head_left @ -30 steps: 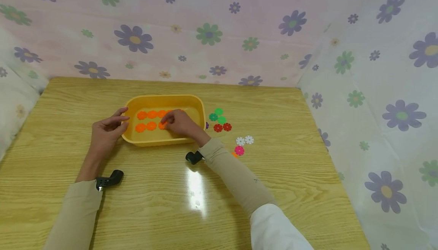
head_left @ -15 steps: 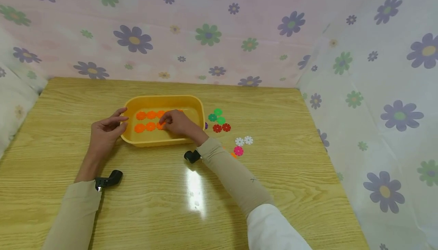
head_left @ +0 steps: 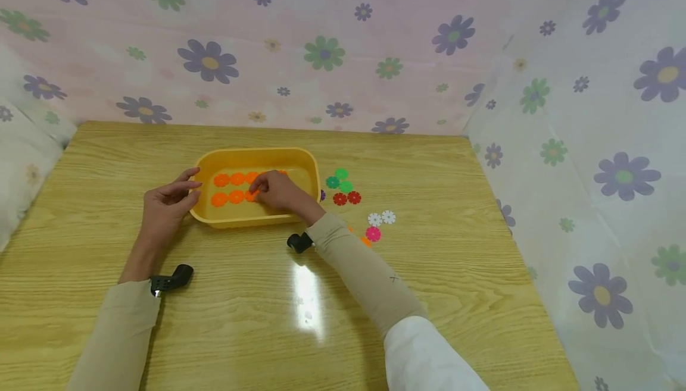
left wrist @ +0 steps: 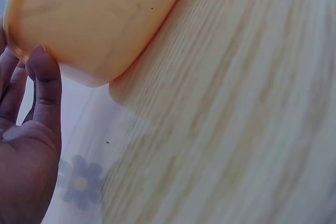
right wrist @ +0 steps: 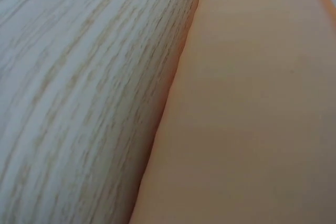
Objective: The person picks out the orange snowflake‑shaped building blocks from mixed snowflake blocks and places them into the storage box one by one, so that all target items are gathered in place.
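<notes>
A yellow plastic tub (head_left: pixel 257 223) stands on the table with two rows of orange flower-shaped discs (head_left: pixel 220 199) on its floor. My right hand (head_left: pixel 278 190) reaches into the tub over the front wall. Its thumb and index finger pinch an orange flower-shaped disc (head_left: pixel 249 197) in the front row, and the hand partly hides the back row. At the tub's left end my left hand (head_left: pixel 166 205) touches the rim with spread, fairly straight fingers. The left wrist view has its thumb (left wrist: pixel 44 72) against the tub's outer wall (left wrist: pixel 105 19). Only tub wall (right wrist: pixel 252 103) and table appear in the right wrist view.
Right of the tub lie green discs (head_left: pixel 341 174), dark red discs (head_left: pixel 340 199), white discs (head_left: pixel 388 217) and a pink disc (head_left: pixel 373 234). Orange discs (head_left: pixel 365 241) are partly covered by the right sleeve (head_left: pixel 370 278). Flowered cloth (head_left: pixel 268 40) hangs behind the wooden table (head_left: pixel 230 319).
The right hand has shifted very slightly left along the front row, with its fingers still on the disc. The left hand stays at the tub's end.
</notes>
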{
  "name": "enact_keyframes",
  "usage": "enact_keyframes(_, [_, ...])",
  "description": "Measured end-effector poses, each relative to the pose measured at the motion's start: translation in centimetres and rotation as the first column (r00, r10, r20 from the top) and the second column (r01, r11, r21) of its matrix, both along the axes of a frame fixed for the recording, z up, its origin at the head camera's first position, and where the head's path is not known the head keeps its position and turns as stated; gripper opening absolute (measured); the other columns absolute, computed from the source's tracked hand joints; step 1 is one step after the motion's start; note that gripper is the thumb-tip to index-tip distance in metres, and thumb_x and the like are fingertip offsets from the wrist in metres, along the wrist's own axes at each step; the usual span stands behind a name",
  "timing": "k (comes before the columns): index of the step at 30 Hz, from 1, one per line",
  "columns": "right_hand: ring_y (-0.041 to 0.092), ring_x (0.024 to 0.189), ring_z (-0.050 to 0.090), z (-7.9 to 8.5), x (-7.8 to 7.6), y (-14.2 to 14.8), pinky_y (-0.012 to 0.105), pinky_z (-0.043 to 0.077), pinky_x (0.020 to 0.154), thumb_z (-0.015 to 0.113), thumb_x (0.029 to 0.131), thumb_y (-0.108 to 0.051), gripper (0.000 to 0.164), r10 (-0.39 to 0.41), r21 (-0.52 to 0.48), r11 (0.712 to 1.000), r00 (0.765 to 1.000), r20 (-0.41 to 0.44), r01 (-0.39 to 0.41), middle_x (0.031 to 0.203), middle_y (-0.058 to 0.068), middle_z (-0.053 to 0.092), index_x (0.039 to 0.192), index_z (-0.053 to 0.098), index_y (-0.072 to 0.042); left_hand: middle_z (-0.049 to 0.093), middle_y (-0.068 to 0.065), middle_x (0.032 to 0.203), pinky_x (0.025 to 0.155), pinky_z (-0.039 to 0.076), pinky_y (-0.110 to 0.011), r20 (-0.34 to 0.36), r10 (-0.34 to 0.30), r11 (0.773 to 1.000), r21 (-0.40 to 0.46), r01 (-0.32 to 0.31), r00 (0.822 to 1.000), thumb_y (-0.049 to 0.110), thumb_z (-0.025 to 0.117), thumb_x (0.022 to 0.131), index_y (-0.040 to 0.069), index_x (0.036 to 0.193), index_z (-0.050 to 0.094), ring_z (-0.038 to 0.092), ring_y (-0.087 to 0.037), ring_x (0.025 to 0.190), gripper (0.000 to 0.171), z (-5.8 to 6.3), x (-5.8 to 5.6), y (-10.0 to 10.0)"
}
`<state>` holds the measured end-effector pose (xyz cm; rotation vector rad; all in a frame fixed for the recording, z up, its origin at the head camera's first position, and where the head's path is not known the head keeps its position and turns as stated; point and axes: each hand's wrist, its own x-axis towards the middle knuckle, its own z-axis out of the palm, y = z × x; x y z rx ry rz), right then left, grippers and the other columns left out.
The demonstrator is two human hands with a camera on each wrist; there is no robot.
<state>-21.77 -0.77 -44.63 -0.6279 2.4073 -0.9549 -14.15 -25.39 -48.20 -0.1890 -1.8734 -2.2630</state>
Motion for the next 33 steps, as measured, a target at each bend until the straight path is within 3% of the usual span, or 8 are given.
enact_keyframes(18, [0.015,0.081,0.053,0.37,-0.14,0.15,0.018,0.044,0.072,0.061,0.102,-0.008,0.018,0.040,-0.031,0.999,0.999,0.006,-0.040,0.103,0.007,0.067,0.115,0.072,-0.006,0.069,0.000,0.132,0.096,0.050,-0.012,0.012,0.011,1.000,0.005,-0.011,1.000,-0.011,0.066,0.092,-0.014,0.109,0.071,0.056,-0.004,0.132,0.018,0.18,-0.04,-0.13])
enact_keyframes(33, [0.014,0.085,0.052,0.41,0.09,0.38,0.019,0.045,0.075,0.058,0.103,-0.008,0.014,0.041,-0.028,0.999,0.999,0.020,-0.040,0.114,0.008,0.068,0.111,0.070,-0.005,0.069,0.003,0.130,0.096,0.050,-0.011,0.006,0.011,1.000,-0.008,-0.011,1.000,-0.011,0.065,0.093,-0.016,0.110,0.071,0.055,-0.004,0.132,0.018,0.16,0.12,0.10])
